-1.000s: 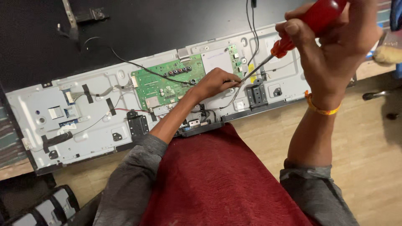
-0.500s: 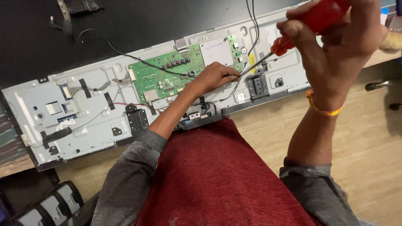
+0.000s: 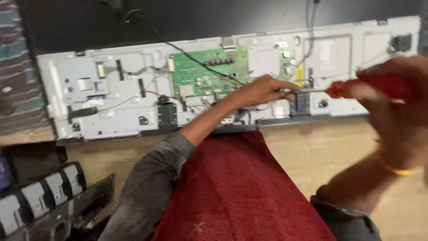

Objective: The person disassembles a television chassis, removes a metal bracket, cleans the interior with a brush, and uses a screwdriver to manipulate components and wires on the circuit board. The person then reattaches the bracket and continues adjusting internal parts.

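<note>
A long grey metal chassis panel (image 3: 111, 76) lies across the wooden floor, with a green circuit board (image 3: 198, 71) mounted near its middle. My left hand (image 3: 263, 89) reaches over a red cloth (image 3: 236, 187) on my lap and rests on the panel just right of the board, fingers pinching at the tip of a screwdriver shaft. My right hand (image 3: 392, 116), blurred and with a yellow band at the wrist, grips the red handle of the screwdriver (image 3: 356, 87). The shaft points left towards my left fingertips.
Black wires (image 3: 178, 47) run from the dark surface behind the panel (image 3: 223, 18) onto the board. A black speaker module (image 3: 167, 114) sits on the panel's lower edge. A black part with grey pads (image 3: 44, 196) lies at bottom left. A patterned rug (image 3: 18, 67) is at left.
My right hand has come down from high at the right, bringing the screwdriver level with the panel. The view has shifted left and closer. My left hand stays at the same spot.
</note>
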